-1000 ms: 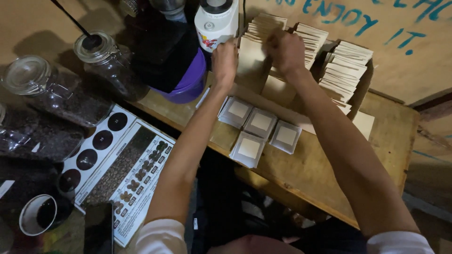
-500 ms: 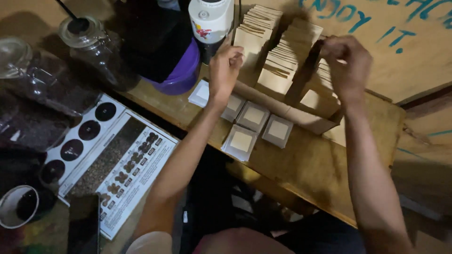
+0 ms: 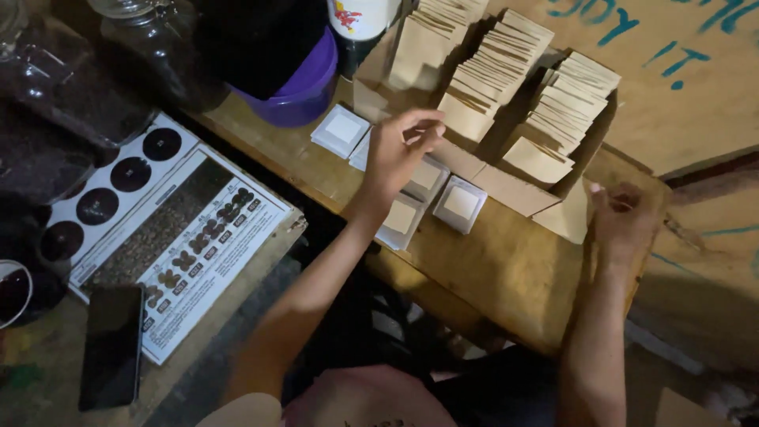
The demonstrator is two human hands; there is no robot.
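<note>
1. I see a wooden bench point(image 3: 506, 277) carrying everything.
2. An open cardboard box point(image 3: 514, 190) of brown envelopes sits on it.
3. Left of the box lie small white sachets point(image 3: 341, 130).
4. Further left stands a purple bowl point(image 3: 304, 87).

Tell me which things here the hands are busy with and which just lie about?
In use: left hand, right hand, white square packets, box of brown envelopes.
Lying about: black phone, printed chart, purple bowl, glass jar.
</note>
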